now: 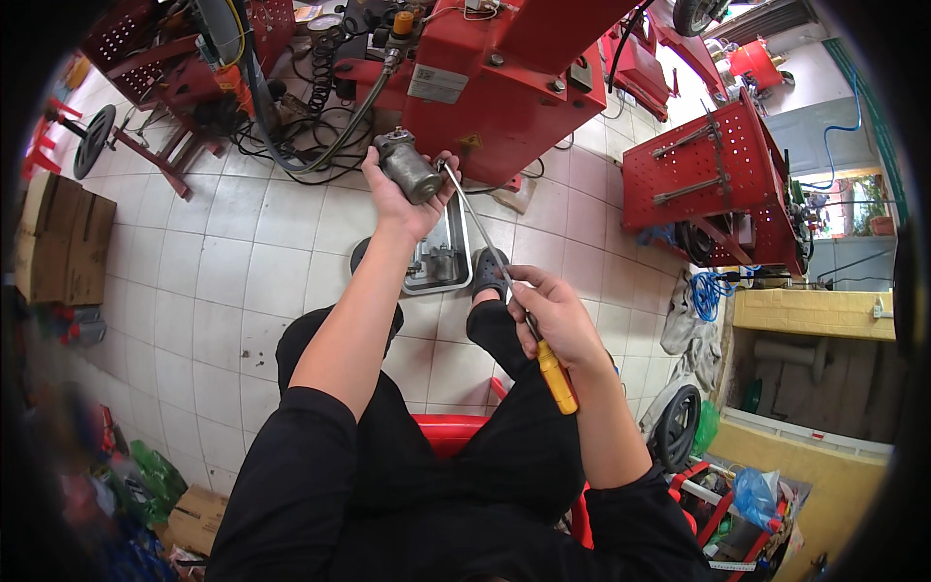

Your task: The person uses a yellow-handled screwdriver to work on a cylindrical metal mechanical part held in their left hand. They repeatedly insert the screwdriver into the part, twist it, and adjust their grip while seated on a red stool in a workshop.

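The tiled floor (233,262) extends between the left forearm and the cardboard boxes (63,242) at the left. On the right it runs from the right forearm to the red perforated cart (684,165). Ahead, the lower edge of the red machine (514,107) bounds the work area just beyond the left hand (407,206). Black cables (262,147) lie on the floor to the left of the machine. The metal tray (464,281) stands below the hands, beside the dark shoe (490,272), with metal parts inside.

The left forearm reaches forward and slightly inward, palm turned up. The right hand (562,318) is nearer the body, its forearm angled inward from the lower right.

The left fingers grasp the gray metal cylinder (411,170), which lies tilted between thumb and fingers, above the floor and near the machine. The right fingers close around the screwdriver (556,376) where the shaft nears the yellow handle. The shaft slants forward and left; its tip is at the left fingertips, beside the cylinder. Contact between tip and cylinder cannot be determined.
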`<state>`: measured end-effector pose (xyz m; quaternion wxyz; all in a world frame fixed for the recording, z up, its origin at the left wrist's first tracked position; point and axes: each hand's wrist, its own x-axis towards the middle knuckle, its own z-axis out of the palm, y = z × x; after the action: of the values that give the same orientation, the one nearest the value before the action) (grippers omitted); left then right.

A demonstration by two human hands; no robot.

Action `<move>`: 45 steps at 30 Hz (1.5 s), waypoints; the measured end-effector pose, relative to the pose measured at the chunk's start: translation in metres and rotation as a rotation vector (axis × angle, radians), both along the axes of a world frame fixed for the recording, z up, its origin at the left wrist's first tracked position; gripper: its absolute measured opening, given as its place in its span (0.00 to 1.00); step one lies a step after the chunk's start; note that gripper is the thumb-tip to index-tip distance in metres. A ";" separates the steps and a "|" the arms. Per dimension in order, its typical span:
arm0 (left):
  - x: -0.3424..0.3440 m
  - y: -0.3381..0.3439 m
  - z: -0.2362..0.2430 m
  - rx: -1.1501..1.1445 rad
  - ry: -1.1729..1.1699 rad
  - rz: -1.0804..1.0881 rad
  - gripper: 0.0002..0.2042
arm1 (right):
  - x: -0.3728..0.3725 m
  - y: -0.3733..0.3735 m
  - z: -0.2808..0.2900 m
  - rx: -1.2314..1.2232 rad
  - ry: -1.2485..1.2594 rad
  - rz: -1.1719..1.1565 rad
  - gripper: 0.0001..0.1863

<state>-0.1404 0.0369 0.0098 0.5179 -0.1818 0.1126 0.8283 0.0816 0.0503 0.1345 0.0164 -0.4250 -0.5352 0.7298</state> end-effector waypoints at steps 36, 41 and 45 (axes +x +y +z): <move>-0.023 -0.006 -0.008 -0.290 0.661 -0.060 0.27 | -0.046 0.080 -0.059 1.522 -0.506 0.073 0.20; -0.023 -0.005 -0.011 -0.305 0.702 -0.097 0.27 | -0.046 0.079 -0.053 1.565 -0.486 0.077 0.20; -0.020 -0.004 -0.010 -0.328 0.735 -0.113 0.27 | -0.043 0.080 -0.050 1.564 -0.495 0.075 0.20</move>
<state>-0.1602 0.0332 -0.0007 0.4519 0.0526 0.4307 0.7794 0.0382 0.1308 0.0842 0.1650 -0.4213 -0.8913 0.0308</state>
